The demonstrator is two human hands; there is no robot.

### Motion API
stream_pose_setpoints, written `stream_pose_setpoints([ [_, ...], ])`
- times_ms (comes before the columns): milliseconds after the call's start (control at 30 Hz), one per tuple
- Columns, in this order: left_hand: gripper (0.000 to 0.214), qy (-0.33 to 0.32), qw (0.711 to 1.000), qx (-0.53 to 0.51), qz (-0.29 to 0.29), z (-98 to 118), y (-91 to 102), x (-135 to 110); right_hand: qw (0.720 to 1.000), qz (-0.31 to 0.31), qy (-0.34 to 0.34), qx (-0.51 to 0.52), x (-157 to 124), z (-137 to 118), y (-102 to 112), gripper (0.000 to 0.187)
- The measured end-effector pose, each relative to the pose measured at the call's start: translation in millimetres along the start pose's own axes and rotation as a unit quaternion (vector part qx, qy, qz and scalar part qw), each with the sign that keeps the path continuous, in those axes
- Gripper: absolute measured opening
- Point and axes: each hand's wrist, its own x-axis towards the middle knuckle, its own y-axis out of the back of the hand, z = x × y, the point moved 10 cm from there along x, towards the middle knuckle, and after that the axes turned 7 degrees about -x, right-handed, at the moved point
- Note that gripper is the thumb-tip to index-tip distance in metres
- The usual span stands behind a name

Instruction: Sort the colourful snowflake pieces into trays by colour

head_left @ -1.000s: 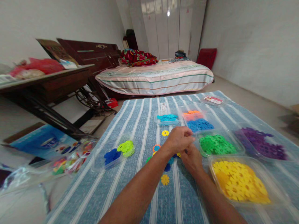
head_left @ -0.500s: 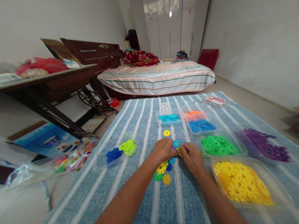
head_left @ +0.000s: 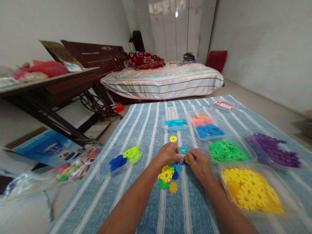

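A small cluster of slotted plastic discs lies directly between the two hands on the cloth-covered table, at the person's front and nearer than the row of tubs. The left hand [head_left: 170, 153] has its fingers bent in and pinches a purple disc [head_left: 180, 159] at the cluster's middle; the right hand [head_left: 200, 164], thumb against forefinger, pinches the edge of a yellow disc [head_left: 186, 159] just to the right of it. A light blue disc [head_left: 183, 149] sits just beyond the fingertips. Nearer the person, below the left hand, are a brighter yellow disc [head_left: 166, 175], a green disc [head_left: 163, 184] and an orange-yellow disc [head_left: 173, 187], while one small yellow flower-shaped disc [head_left: 173, 139] lies apart, beyond the left hand. As for writing, the word "With" can be read, turned sideways, on a white label-like patch [head_left: 171, 111] of the striped cloth [head_left: 143, 136]. A red-and-white card [head_left: 223, 104] at the far right bears print too small to read, and the lettering on a blue carton [head_left: 52, 146] at left is too blurred to make out.
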Motion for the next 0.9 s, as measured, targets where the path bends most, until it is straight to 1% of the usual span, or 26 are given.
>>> stream_pose_setpoints([
  [133, 0.015, -0.015, 0.997, -0.069, -0.019, -3.9, -3.2, 3.2, 1.0, 0.003, 0.0, -0.001, 0.0, -0.3, 0.2, 0.027],
  [333, 0.014, -0.051, 0.986, -0.152, -0.05, -4.4, -3.2, 5.6, 1.0, 0.001, 0.0, 0.001, -0.3, -0.2, -0.2, 0.027],
  [500, 0.011, -0.053, 0.985, -0.158, -0.046, -4.6, 2.5, 4.5, 1.0, 0.002, -0.004, 0.0, 0.0, -0.3, 0.7, 0.027],
  [700, 0.005, -0.052, 0.986, -0.155, -0.038, 0.8, 7.7, 0.9, 1.0, 0.002, 0.005, -0.01, 0.1, -2.4, 1.0, 0.028],
  [900, 0.004, -0.063, 0.977, -0.201, -0.024, 10.3, 21.3, 2.8, 1.0, 0.009, 0.009, -0.003, 0.7, -3.8, 1.7, 0.026],
])
